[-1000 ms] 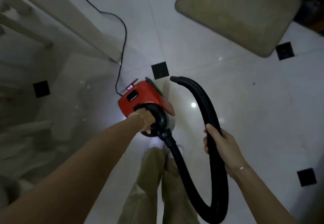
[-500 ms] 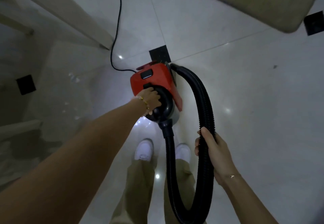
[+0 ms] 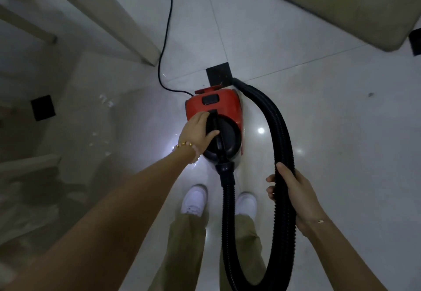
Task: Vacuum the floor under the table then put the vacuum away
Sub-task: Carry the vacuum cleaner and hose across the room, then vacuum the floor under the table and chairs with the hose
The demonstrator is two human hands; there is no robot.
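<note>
Left hand [image 3: 198,131] closed on handle of red vacuum [image 3: 218,117], centre frame, on the floor | right hand [image 3: 293,190] wrapped round hose [image 3: 281,131] at 4 o'clock | table leg [image 3: 127,24] at 10 o'clock | step: likely carrying vacuum away | next: lift body, mind trailing cord [image 3: 167,28].

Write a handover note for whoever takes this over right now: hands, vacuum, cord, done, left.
Left hand: closed on the black carry handle of the red vacuum, which looks set down on the floor in front of the shoes.
Right hand: gripping the hose, which loops down from the front port and back up; its free end lies beside the vacuum.
Cord: trailing away past the table leg, the plug out of view.
Done: cannot tell from this view whether the vacuuming is finished.
Left: deal with the cord, secure the hose, put the vacuum away.
</note>
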